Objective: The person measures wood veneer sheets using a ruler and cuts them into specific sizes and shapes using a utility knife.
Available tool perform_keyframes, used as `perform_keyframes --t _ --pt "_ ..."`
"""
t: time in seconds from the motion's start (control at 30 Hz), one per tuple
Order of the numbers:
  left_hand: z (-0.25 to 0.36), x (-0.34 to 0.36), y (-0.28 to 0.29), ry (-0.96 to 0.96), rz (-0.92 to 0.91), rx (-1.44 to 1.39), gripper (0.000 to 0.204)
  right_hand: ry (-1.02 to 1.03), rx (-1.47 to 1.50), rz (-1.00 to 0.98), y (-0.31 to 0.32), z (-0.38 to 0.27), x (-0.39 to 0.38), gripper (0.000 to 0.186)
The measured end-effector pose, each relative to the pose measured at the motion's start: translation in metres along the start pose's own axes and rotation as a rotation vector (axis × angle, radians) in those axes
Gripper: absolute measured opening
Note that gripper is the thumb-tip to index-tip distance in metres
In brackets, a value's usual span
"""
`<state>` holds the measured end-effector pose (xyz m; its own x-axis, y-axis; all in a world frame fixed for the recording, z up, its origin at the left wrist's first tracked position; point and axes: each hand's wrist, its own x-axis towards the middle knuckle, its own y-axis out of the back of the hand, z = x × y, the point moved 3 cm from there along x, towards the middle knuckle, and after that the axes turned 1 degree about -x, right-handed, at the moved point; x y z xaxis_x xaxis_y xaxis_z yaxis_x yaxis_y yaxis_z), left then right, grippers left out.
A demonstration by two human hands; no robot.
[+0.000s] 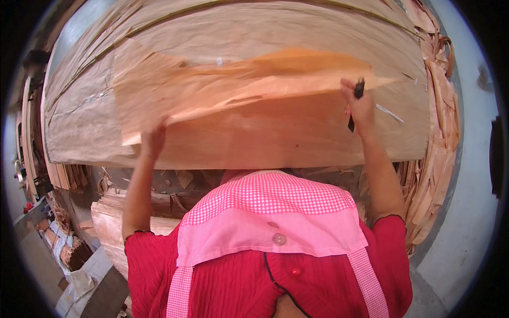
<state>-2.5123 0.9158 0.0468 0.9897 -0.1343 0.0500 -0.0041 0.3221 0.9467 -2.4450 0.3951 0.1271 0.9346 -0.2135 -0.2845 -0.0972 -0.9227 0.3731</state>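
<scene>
A thin orange-brown sheet of wood veneer is lifted and bowed above a broad, paler wood surface, blurred in places by motion. My left hand is closed on the near left edge of this veneer. At its right end, my right hand is wrapped round a slim black tool, which looks like a utility knife. The thumb and fingers of that hand are at the veneer's right edge; whether they also pinch it I cannot tell. A narrow white strip lies just right of this hand.
The broad pale wood surface reaches from my waist to the far side. Ragged veneer offcuts hang along its right edge. Below left are a bundle of wood sheets and grey blocks. A pale wall stands at right.
</scene>
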Motion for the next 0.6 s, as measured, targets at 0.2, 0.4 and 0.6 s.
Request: perform_keyframes --t 0.2,0.4,0.6 --pt "-0.017 0.142 0.136 0.004 0.256 0.297 0.024 0.152 0.235 0.019 0.007 -0.078 0.043 0.037" --pt "-0.01 0.104 0.164 -0.418 0.431 0.242 0.038 0.039 0.198 -0.001 0.002 -0.049 0.005 0.036" --pt "-0.036 0.03 0.064 -0.253 0.12 0.223 0.034 -0.24 0.191 -0.066 -0.056 0.047 -0.054 0.034"
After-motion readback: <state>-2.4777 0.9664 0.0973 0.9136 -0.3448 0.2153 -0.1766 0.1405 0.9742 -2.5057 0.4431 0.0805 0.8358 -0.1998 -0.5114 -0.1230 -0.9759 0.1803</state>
